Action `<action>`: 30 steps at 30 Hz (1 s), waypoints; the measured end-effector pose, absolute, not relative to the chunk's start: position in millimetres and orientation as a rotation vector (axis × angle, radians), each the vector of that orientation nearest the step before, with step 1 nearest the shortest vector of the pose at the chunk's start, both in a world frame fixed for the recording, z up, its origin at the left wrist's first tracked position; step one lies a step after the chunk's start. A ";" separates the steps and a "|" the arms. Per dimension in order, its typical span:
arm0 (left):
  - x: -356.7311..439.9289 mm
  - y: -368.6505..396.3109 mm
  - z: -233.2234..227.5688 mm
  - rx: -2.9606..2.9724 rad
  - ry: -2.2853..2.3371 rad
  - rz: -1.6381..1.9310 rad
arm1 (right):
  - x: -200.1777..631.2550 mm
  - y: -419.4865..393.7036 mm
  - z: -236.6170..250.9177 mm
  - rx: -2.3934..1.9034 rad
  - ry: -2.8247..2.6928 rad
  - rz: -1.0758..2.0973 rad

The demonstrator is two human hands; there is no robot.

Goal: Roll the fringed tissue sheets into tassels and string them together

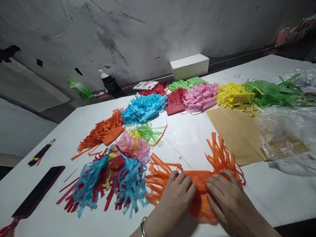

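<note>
On my worktop I see a white box, a dark phone, brown paper and a blue fringe pile.

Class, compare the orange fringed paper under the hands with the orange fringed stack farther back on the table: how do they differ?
The orange fringed paper lies spread flat, fringes fanning both ways; the orange stack is bundled, fringes trailing one way. The left hand and right hand press the paper; the stack lies untouched. Both are orange.
</note>
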State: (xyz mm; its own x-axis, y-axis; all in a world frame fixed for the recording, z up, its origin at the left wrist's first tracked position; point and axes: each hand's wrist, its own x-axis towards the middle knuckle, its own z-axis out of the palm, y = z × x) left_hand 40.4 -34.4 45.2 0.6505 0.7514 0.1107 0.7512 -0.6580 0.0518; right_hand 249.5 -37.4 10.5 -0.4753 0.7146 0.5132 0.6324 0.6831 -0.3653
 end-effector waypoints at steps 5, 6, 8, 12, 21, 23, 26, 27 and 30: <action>31.2 -40.4 36.7 2.886 1.226 0.479 | 253.3 -39.2 6.0 -0.997 -2.243 -0.035; 29.3 -42.3 34.9 2.877 1.217 0.522 | 255.2 -39.8 4.0 -0.983 -2.232 -0.058; 25.9 -46.3 30.6 2.827 1.254 0.543 | 259.3 -40.8 0.0 -0.977 -2.228 -0.046; 22.1 -50.7 25.7 2.602 1.412 0.503 | 263.3 -41.1 -2.4 -1.053 -2.181 0.051; 36.8 -22.8 49.9 2.278 1.766 -0.054 | 248.5 -20.9 10.9 -1.500 -2.268 -0.063; 39.6 -15.1 53.0 2.288 1.785 -0.143 | 246.0 -15.4 13.2 -1.545 -2.311 -0.113; 42.4 -8.4 53.9 2.309 1.795 -0.159 | 243.6 -11.4 19.1 -1.569 -2.303 -0.145; 43.2 -7.3 53.4 2.320 1.799 -0.156 | 242.9 -11.4 21.5 -1.578 -2.280 -0.165; 45.0 -6.4 50.7 2.351 1.803 -0.135 | 240.6 -14.2 27.1 -1.405 -2.275 -0.145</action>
State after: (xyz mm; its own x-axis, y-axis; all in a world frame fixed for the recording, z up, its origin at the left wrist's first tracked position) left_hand 45.0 -6.4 50.7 0.2625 0.9484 -0.1780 0.9643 -0.2512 0.0840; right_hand 240.6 -14.2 27.1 -0.3729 0.8201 0.4340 0.8685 0.4732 -0.1480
